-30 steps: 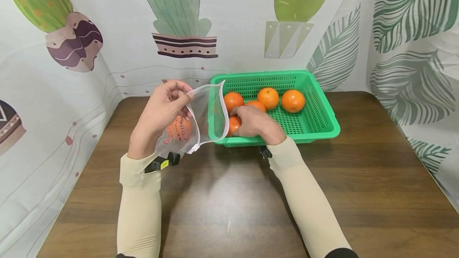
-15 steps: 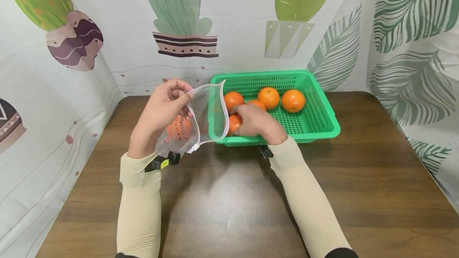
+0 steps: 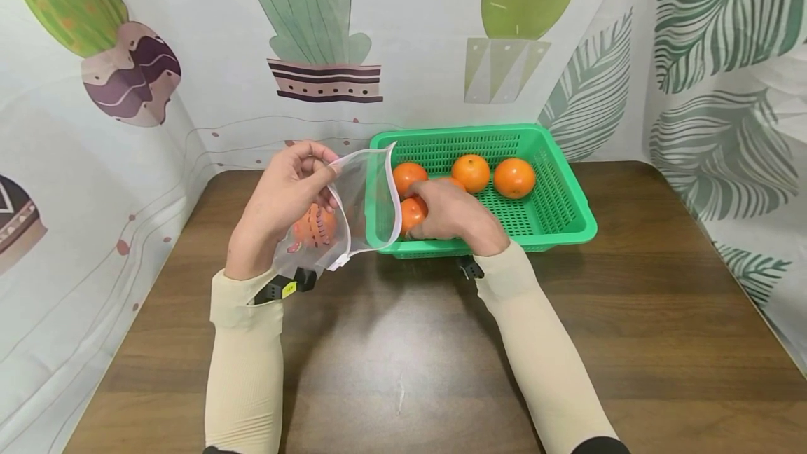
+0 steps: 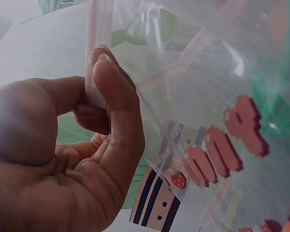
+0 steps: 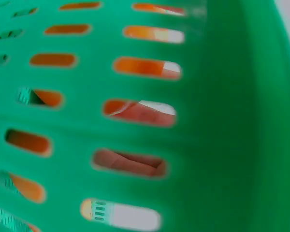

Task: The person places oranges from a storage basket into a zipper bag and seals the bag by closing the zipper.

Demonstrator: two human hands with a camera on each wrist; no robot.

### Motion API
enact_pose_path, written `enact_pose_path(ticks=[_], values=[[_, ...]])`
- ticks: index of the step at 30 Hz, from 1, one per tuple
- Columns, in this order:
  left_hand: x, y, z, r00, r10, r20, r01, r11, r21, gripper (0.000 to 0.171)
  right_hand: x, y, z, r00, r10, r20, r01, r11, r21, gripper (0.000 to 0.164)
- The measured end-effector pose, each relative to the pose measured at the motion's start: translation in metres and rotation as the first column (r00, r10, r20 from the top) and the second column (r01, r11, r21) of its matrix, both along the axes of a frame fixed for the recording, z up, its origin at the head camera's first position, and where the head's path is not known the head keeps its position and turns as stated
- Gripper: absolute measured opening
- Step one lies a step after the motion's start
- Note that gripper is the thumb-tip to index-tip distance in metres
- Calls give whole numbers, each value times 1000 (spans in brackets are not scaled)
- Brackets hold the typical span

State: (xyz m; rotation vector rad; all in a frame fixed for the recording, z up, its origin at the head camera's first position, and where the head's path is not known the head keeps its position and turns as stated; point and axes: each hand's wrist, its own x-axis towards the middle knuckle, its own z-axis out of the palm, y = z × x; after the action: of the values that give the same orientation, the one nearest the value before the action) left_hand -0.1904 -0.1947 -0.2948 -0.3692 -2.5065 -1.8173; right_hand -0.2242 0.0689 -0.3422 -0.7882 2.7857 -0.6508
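Note:
My left hand (image 3: pixel 280 191) pinches the upper edge of a clear zip bag (image 3: pixel 368 191) between thumb and fingers. The bag's mouth gapes to the right, its white slider (image 3: pixel 341 262) low at the front. An orange (image 3: pixel 317 225) shows through the bag's printed side. In the left wrist view, pink lettering (image 4: pixel 214 162) marks the plastic. My right hand (image 3: pixel 452 210) reaches into the green basket (image 3: pixel 576 209), fingers curled round an orange (image 3: pixel 412 214) at its front left. In the right wrist view the basket's slotted wall (image 5: pixel 82 118) hides most of that hand.
More oranges lie in the basket: one at the back left (image 3: pixel 410 177), one at the middle (image 3: pixel 471 172), one toward the right (image 3: pixel 515 178), and one partly behind my right hand. The basket stands on a brown wooden table (image 3: pixel 403 356) against a cactus-print cloth (image 3: pixel 422 33).
My right hand has shifted very slightly, and the front-left orange has risen a little and shows more of its surface. My left hand and the bag stay in place.

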Motion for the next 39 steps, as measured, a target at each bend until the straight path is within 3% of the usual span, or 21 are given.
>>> enact_pose_path(ticks=[16,23,29,39], values=[[-1,0,-1,1000,-10,3,10,1000,13,18,5,7,14,999,-18,50,22,997,-80,58],[-1,1,-1,1000,-8,4,8,1000,12,18,9,12,21,1000,-27,11,27,996,-82,49],[-1,0,-1,1000,-4,5,4,1000,12,18,13,16,28,1000,-22,12,23,994,-109,65],[0,0,-1,1000,-8,2,8,1000,11,18,26,21,42,998,-61,-16,59,992,-113,65]])
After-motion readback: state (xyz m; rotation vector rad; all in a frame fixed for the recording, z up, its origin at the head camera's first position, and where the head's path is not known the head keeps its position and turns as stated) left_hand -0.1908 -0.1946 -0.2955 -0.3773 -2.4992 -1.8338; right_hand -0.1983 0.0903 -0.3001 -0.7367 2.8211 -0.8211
